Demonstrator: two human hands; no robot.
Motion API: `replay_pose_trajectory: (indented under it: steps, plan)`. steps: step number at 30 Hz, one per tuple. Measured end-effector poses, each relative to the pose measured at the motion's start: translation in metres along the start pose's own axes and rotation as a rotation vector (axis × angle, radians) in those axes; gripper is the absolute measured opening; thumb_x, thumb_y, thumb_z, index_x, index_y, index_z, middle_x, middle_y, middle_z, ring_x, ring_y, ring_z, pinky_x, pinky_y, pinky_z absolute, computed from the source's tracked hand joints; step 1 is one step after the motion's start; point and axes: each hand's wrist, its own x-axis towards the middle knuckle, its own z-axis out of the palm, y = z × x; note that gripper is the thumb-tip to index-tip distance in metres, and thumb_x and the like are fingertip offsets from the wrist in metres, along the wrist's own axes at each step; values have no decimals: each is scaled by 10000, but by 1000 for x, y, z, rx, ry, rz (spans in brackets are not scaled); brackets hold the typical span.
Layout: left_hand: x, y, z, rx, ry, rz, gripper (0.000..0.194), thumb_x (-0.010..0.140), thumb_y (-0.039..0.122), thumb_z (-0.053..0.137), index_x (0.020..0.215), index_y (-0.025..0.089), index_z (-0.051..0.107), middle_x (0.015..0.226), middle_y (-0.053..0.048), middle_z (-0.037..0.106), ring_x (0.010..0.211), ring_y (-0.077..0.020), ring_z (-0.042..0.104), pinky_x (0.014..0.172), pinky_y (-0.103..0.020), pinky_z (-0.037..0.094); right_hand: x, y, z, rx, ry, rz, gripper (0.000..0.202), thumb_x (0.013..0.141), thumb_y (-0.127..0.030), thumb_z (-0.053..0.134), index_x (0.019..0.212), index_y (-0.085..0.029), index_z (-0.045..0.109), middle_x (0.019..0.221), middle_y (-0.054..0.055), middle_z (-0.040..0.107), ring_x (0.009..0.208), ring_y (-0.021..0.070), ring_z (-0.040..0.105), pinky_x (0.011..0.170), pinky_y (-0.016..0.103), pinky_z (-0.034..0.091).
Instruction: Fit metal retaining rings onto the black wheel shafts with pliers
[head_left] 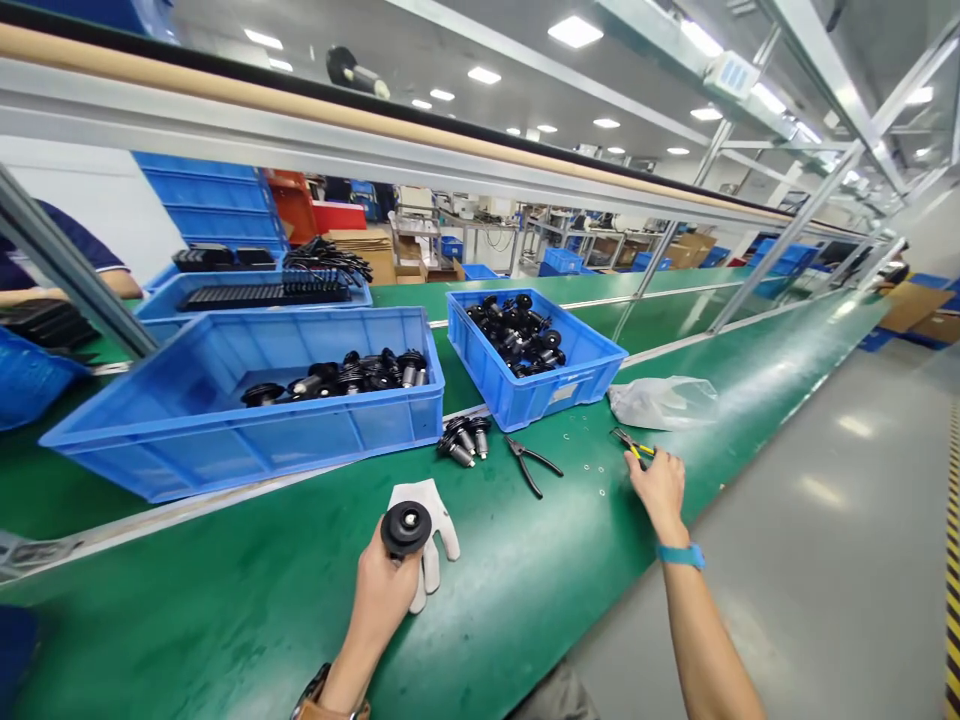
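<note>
My left hand (386,590) is closed around a black round part (406,527) with a stepped disc top and a pale centre, held above a white glove (439,510) on the bench. Farther right, my right hand (660,488) has its fingers closed on the yellow handles of a pair of pliers (636,444), whose jaws point away to the left. Black-handled pliers (532,465) lie open between the hands. Several small rings (601,468) are scattered beside them. A small pile of black parts with metal shafts (463,440) rests close to the bins.
A large blue bin (300,450) and a smaller blue bin (551,400) hold more black parts. Behind the pliers lies a clear plastic bag (664,403). A metal rail (450,160) crosses above the green bench (247,600). Someone's arm (116,280) shows at far left.
</note>
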Motion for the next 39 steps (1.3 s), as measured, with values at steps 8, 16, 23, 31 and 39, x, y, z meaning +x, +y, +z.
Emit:
replay_pose_trajectory:
  steps: [8, 16, 23, 31, 39]
  plan:
    - [-7, 3, 8, -132, -17, -14, 148, 737, 232, 645, 862, 175, 699, 760, -40, 740, 700, -210, 675, 648, -297, 544, -72, -101, 50, 169, -322, -460, 556, 891, -601, 566, 1221, -156, 613, 1166, 173, 642, 1110, 317, 561, 915, 431, 468]
    - [-9, 19, 6, -190, 30, 59, 144, 738, 160, 610, 866, 167, 675, 807, -29, 718, 751, -187, 646, 731, -288, 519, -88, -114, 34, 334, -495, -452, 358, 973, -479, 382, 887, -187, 569, 778, 88, 617, 701, 230, 591, 675, 354, 485]
    - [-15, 17, 8, -219, -23, 5, 119, 771, 233, 710, 799, 173, 611, 743, 0, 661, 690, -163, 608, 687, -263, 498, -144, -143, -28, 587, -757, -516, 175, 998, -401, 468, 1022, -231, 498, 820, 12, 618, 693, 186, 587, 622, 298, 474]
    - [-16, 24, 5, -225, -58, 56, 210, 831, 253, 697, 721, 191, 529, 671, 35, 554, 614, -122, 526, 608, -227, 435, -169, -179, -53, 350, -592, -834, 273, 918, -199, 553, 1188, -171, 525, 1029, 115, 564, 912, 288, 490, 775, 416, 406]
    - [-17, 26, 6, -179, -60, 113, 181, 851, 241, 681, 735, 187, 553, 680, 30, 575, 613, -124, 551, 614, -225, 450, -172, -188, -52, 271, -595, -859, 276, 920, -172, 556, 1194, -155, 529, 1035, 97, 548, 931, 272, 470, 790, 398, 377]
